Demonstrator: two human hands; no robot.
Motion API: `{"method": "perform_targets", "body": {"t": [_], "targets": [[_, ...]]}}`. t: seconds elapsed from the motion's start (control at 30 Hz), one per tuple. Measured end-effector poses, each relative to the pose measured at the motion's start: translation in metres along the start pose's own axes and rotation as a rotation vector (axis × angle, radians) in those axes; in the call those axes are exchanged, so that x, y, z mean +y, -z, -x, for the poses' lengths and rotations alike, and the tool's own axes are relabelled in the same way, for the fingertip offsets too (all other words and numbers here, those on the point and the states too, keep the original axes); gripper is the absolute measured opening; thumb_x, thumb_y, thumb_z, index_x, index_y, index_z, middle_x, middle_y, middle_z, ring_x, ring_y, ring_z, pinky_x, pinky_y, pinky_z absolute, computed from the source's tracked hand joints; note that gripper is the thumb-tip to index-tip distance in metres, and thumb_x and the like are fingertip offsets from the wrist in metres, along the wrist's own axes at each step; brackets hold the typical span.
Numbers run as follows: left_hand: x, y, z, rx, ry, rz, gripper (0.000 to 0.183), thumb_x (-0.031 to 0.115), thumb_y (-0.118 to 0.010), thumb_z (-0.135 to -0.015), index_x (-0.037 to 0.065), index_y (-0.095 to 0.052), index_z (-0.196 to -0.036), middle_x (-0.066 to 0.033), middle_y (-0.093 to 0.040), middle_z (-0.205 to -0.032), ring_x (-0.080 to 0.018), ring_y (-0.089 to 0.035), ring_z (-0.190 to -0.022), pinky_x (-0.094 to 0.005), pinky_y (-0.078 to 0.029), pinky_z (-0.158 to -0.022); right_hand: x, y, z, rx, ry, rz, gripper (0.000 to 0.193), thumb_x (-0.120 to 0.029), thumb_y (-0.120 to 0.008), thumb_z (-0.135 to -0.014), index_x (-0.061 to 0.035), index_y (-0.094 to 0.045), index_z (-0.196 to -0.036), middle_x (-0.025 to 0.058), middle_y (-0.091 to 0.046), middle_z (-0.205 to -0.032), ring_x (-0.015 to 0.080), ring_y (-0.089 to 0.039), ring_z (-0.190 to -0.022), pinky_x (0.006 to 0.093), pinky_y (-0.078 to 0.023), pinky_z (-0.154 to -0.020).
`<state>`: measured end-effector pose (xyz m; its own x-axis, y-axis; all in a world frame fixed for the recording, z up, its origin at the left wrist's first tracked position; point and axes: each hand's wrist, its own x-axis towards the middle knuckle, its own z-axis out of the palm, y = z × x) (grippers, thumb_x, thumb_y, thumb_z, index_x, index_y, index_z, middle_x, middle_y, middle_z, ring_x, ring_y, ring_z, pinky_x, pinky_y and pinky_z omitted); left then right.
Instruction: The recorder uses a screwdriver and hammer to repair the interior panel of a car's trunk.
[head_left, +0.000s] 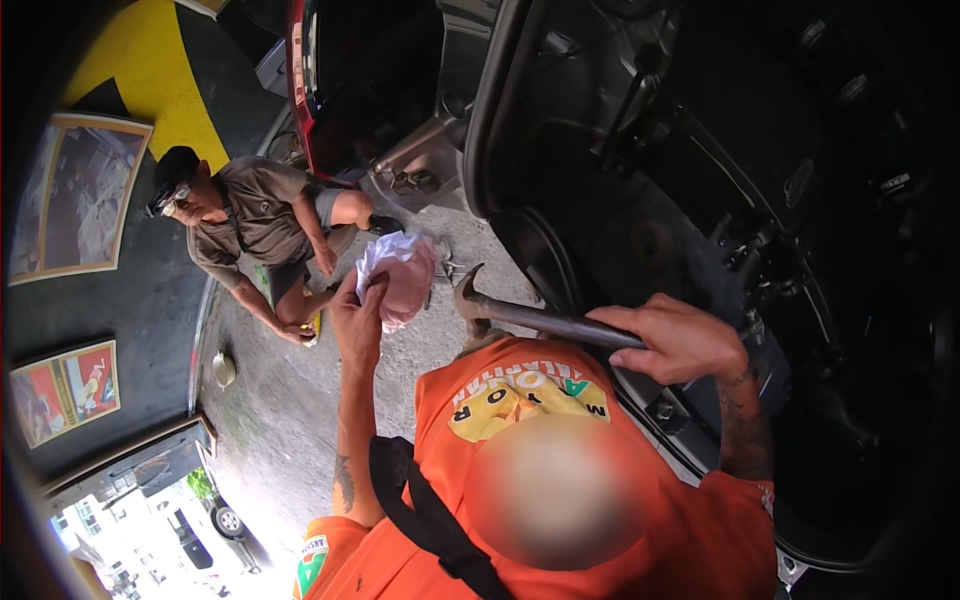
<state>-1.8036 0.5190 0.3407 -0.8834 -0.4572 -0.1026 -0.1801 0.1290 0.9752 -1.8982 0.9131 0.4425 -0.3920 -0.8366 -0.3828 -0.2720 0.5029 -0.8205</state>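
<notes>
My right hand [685,340] is closed round the handle of a claw hammer [540,318]. The hammer lies nearly level in front of my orange shirt, its metal head pointing left. Raised at the left, my left hand [358,318] pinches a crumpled white and pink cloth [400,285] between thumb and fingers. The cloth hangs to the right of that hand, apart from the hammer head. Under it, the floor carries some small metal pieces [450,268], too small to name.
Close on the right stands an opened vehicle body [600,190] with a dark interior and a rubber-edged frame. A person in a brown shirt [255,205] squats at the left on the concrete floor [280,400]. Behind is a red vehicle [300,90]. Framed pictures [80,195] line the dark wall.
</notes>
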Motion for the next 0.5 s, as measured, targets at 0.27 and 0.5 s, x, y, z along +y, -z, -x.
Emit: {"method": "perform_targets", "body": {"t": [0.27, 0.5], "targets": [[-0.007, -0.013, 0.008, -0.145, 0.034, -0.314, 0.022, 0.009, -0.052, -0.089, -0.004, -0.067, -0.099, 0.0012, -0.06, -0.08, -0.0079, -0.05, -0.075, -0.0249, -0.043, -0.068, 0.003, 0.029, 0.052, -0.06, -0.229, -0.039, 0.05, -0.015, -0.067, -0.087, -0.005, -0.054, -0.134, 0.0219, -0.067, -0.088, 0.0353, -0.067, -0.077, 0.0427, -0.05, -0.069], [-0.024, 0.004, 0.012, -0.065, 0.076, -0.302, 0.037, 0.007, -0.05, -0.093, -0.001, -0.059, -0.128, -0.0067, -0.063, -0.112, -0.0126, -0.057, -0.097, -0.0253, -0.045, -0.084, 0.146, -0.01, 0.146, 0.366, -0.666, -0.74, 0.042, -0.02, -0.07, -0.092, -0.0011, -0.058, -0.127, -0.0018, -0.052, -0.062, 0.0036, -0.041, -0.04, 0.0232, -0.029, -0.036]]}}
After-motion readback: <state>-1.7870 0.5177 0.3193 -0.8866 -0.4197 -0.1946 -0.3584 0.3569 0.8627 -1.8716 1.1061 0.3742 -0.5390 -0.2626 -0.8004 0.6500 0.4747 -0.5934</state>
